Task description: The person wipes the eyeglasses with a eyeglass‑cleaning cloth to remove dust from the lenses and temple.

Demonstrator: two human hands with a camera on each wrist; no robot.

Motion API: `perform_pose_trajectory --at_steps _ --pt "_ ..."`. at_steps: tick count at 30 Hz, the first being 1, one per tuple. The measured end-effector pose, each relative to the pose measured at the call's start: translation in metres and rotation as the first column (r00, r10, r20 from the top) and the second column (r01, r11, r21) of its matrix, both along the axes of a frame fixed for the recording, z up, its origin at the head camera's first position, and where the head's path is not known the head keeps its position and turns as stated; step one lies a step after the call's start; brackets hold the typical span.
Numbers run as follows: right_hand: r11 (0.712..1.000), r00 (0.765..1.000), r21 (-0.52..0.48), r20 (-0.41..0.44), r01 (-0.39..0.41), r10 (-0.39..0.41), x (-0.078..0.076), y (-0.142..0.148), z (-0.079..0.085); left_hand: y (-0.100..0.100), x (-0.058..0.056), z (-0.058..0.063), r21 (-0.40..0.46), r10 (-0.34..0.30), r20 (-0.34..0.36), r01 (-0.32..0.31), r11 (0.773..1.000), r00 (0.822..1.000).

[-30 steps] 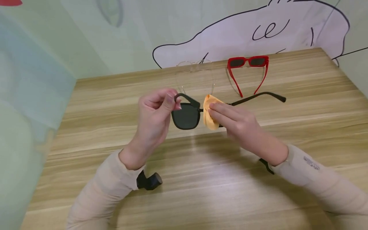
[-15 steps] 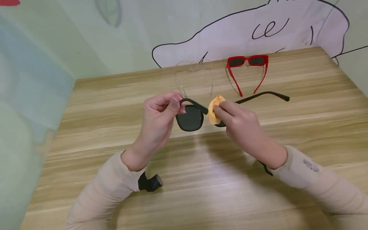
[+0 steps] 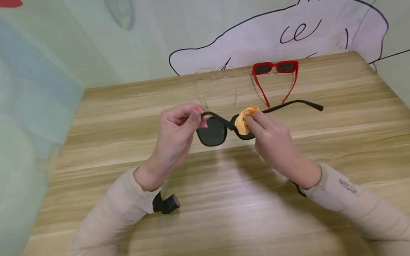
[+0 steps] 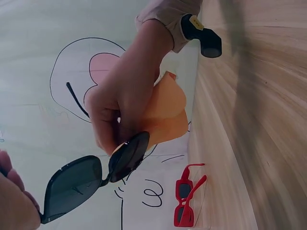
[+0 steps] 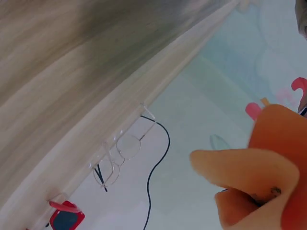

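Black sunglasses (image 3: 211, 132) are held up over the table with both temples unfolded. My left hand (image 3: 176, 131) pinches them at the hinge corner of one lens, thumb against fingers. With my right hand (image 3: 275, 137) I grip an orange cloth (image 3: 244, 122), pressed over the other lens. Seen from the left wrist, the cloth (image 4: 168, 110) is folded and hangs below the right hand (image 4: 127, 91), next to the dark lens (image 4: 129, 155). Close up in the right wrist view, the cloth (image 5: 273, 143) fills the lower right corner.
Red sunglasses (image 3: 275, 67) stand unfolded near the back edge of the wooden table (image 3: 128, 113). To their left is a pair of thin wire-framed clear glasses (image 3: 215, 74). A wall with line drawings (image 3: 256, 39) rises behind the table.
The cloth in my right hand shifts across the far lens, toward the upper right, uncovering the bridge and part of that rim. The sunglasses and left hand have moved slightly right.
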State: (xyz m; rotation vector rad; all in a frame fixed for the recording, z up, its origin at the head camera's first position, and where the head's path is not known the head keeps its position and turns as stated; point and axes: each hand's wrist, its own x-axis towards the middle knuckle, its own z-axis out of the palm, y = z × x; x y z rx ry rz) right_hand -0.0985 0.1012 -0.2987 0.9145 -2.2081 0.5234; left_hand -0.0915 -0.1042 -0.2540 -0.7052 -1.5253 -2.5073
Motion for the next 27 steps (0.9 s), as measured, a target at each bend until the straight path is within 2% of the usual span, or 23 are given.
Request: perform_pose_trajectory --at_steps 3,7,13,16,22,24,27 --pt "0.998 0.998 -0.013 0.03 -0.062 0.063 -0.001 -0.001 0.001 0.001 0.0 -0.001 -0.023 -0.008 0.002 0.008 1.0 1.0" --pt "0.986 0.985 -0.048 0.054 -0.162 0.165 -0.002 -0.003 0.002 0.001 0.002 0.001 -0.047 0.023 -0.007 -0.024 0.999 1.0" --pt "0.956 0.957 -0.058 0.025 -0.288 0.289 -0.007 0.004 0.0 -0.002 0.004 0.005 -0.04 0.039 -0.017 -0.04 0.998 0.999" --pt "0.93 0.931 -0.041 -0.011 -0.365 0.365 -0.01 0.009 -0.003 -0.004 0.002 0.005 -0.029 0.039 -0.017 -0.039 0.999 0.999" --pt "0.837 0.84 -0.081 -0.109 -0.541 0.532 -0.014 0.014 -0.008 -0.01 -0.001 0.006 0.028 0.033 -0.053 -0.032 0.999 0.998" --pt "0.826 0.83 -0.097 -0.14 -0.555 0.541 -0.013 0.014 -0.008 -0.01 -0.001 0.007 0.033 0.024 -0.064 -0.021 0.999 0.998" --pt "0.834 0.837 -0.106 -0.162 -0.541 0.522 -0.011 0.011 -0.008 -0.01 0.0 0.008 0.021 0.022 -0.084 -0.021 1.0 0.996"
